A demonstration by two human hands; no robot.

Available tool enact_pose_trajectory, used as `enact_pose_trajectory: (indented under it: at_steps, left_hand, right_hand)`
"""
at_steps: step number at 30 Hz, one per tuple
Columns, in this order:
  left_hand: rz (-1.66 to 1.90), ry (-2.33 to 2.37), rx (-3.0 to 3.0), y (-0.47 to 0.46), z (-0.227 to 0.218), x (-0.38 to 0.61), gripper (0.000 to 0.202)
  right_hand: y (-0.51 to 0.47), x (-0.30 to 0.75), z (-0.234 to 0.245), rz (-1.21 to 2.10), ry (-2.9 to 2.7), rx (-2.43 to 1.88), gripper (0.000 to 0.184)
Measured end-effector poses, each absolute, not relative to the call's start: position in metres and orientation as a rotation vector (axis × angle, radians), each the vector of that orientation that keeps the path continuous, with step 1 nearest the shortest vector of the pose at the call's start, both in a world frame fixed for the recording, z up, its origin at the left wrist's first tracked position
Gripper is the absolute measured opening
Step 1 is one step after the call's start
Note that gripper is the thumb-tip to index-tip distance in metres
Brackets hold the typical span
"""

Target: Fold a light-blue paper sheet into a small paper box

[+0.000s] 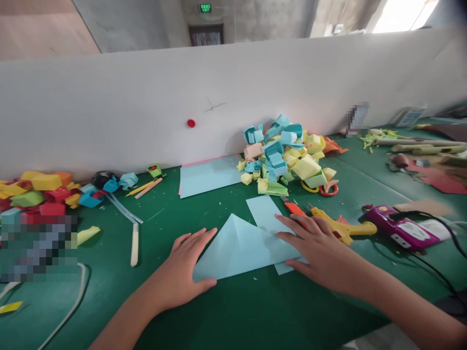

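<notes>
Blue paper (237, 248), folded to a peak, lies on the green table (204, 321) between two bare hands. The left hand (184, 272) is spread loosely around its left corner, thumb by the near edge; the right hand (317, 245) rests on its right end with fingers apart, unclenched, seemingly steadying it rather than gripping. A strip (264, 209) shows past the paper's far and near edges, apparently running beneath it. For a clean crease, I'd match the layers at the corners, pin one end with a palm, then press outward from the peak; that strip could print a ridge, so a bare patch beneath the paper would serve better. Right of the paper, past the glue gun (343, 227), a purple socket (401, 228) bears a white label, its print unreadable. Far behind the paper, high up, a green sign (205, 8) reads EXIT under characters too small to make out. No brand is legible.
</notes>
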State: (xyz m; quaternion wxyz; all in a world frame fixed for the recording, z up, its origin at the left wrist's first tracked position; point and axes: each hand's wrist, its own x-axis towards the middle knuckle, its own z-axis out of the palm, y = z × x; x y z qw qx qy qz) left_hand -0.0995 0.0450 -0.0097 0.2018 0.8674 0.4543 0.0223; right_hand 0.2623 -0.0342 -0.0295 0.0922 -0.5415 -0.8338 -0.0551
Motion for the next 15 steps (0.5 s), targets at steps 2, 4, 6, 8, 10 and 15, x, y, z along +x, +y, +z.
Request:
enact_pose_trajectory:
  at_steps: [2,4,6,8,10,15]
  left_hand:
    - [0.149,1.233,2.433,0.044,-0.011,-0.1,0.09]
    - [0.199,1.224,2.421,0.044,-0.013,-0.099,0.086]
    - [0.225,1.253,2.389,0.045,-0.015,-0.097,0.085]
    - [0.253,1.285,2.363,0.046,-0.016,-0.097,0.085]
    - [0.287,1.291,2.359,0.047,-0.016,-0.097,0.085]
    - [0.29,1.265,2.431,0.047,-0.014,-0.098,0.075]
  right_hand:
    - [-0.03,0.258,-0.025,-0.095,-2.443,-1.605,0.036]
    - [-0.026,0.255,-0.021,-0.012,-2.384,-1.61,0.025]
    - [-0.023,0.252,-0.016,0.068,-2.335,-1.614,0.013]
    - [-0.018,0.25,-0.014,0.137,-2.322,-1.585,0.006]
    - [-0.014,0.249,-0.013,0.194,-2.351,-1.5,0.005]
    - [-0.006,0.249,-0.021,0.203,-2.461,-1.182,0.016]
